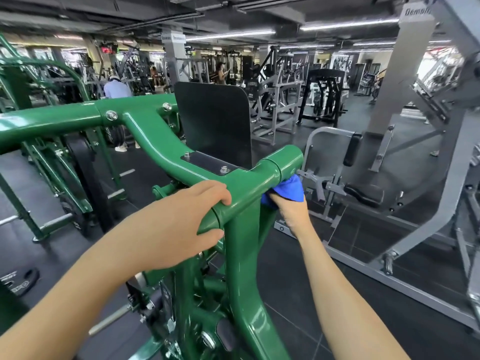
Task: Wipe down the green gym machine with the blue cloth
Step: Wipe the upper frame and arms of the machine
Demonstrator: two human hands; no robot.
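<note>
Right hand: the right hand (pixel 293 213) comes up from below and is clamped tight on a bunched-up bright blue cloth (pixel 287 189), with the fingers buried in the fabric.
Blue cloth: it's pushed up against the underside of the fat crossbar, right near the bar's right-hand end, just below the collar there.
Left hand: the left hand (pixel 181 224) is wrapped round the same crossbar further left. Its fingers are curled over the top and its thumb is tucked under by the seam, so it's gripping the bar and nothing else.
Machine: it's a glossy green gym machine (pixel 155 136) made of thick painted steel tube. The crossbar sits on an upright post that drops down between the two forearms, and a bent arm with chunky bolts runs off up and to the left.
Panel: a flat matte black rectangular panel (pixel 215 120) stands upright just behind the crossbar.
Right side: a pale grey steel-frame machine (pixel 415 120) with black pads stands well apart from the green one.
Floor: the dark rubber-tile floor (pixel 298 268) has a round black weight plate (pixel 19 280) lying flat at the lower left.
Background: a person in a pale top (pixel 117 89) is beyond the green tube, pretty blurry.
</note>
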